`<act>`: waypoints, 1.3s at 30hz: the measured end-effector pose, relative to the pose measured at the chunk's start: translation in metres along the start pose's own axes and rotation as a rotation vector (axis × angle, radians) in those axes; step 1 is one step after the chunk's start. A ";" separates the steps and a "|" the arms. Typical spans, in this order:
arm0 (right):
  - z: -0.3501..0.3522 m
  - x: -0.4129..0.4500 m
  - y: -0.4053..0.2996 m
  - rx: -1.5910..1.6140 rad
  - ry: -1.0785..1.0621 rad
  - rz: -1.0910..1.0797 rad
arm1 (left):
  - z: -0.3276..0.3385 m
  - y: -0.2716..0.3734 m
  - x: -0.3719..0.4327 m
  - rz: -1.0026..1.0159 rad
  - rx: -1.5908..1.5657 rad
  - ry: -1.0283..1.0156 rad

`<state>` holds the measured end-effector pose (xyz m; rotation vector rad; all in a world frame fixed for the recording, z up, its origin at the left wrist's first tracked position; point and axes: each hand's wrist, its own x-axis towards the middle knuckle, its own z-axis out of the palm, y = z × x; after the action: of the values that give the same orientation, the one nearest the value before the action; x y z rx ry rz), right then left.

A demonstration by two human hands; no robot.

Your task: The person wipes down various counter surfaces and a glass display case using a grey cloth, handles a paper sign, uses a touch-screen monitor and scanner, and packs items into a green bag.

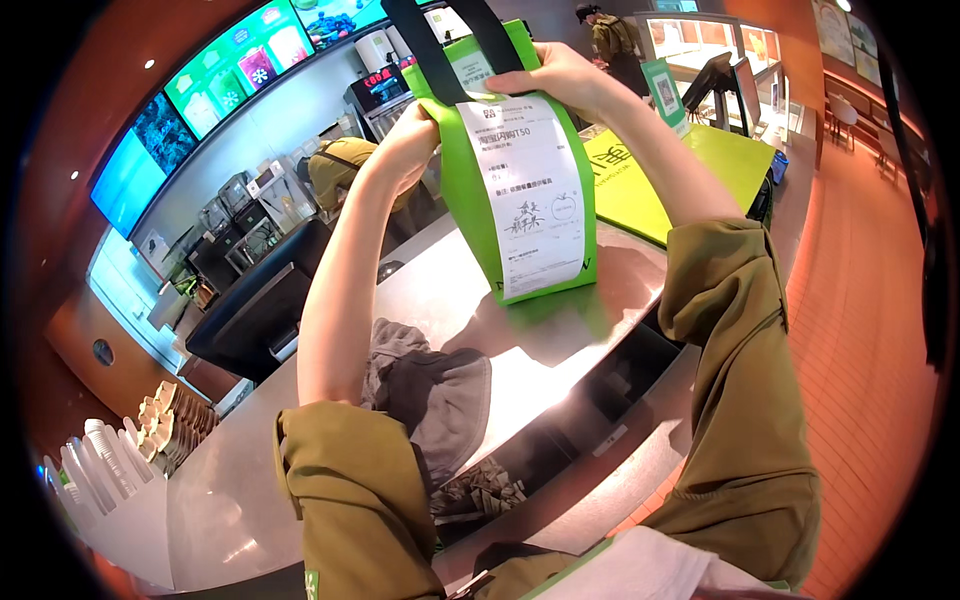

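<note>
A tall green takeaway bag (457,202) with black carrying handles is upright in front of me, over the metal counter. My left hand (409,150) grips its upper left edge. At the upper right, my right hand (566,84) holds the top of the bag, the thumb lying across the front by a handle. Down the front hangs a long white receipt (529,195) that bears printed writing and drawings. A green tint and a shadow lie on the counter under the bag; whether its base touches the metal I cannot tell.
A crumpled grey cloth (442,397) lies on the steel counter (240,465). Below the edge, an open compartment holds small packets (484,491). Cup lids (101,457) and cardboard carriers (169,424) stand left. A yellow-green board (697,172) lies right. Two co-workers (341,169) (619,37) are behind.
</note>
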<state>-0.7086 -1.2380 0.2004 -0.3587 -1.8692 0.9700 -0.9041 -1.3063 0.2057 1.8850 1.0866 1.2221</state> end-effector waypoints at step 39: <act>0.016 -0.071 0.043 0.176 0.054 -0.207 | -0.022 -0.015 -0.059 -0.138 -0.491 -0.034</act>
<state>-0.6942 -1.2611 0.1206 -0.0824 -1.7186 0.9643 -0.9424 -1.3501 0.1773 1.4280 0.7913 1.2367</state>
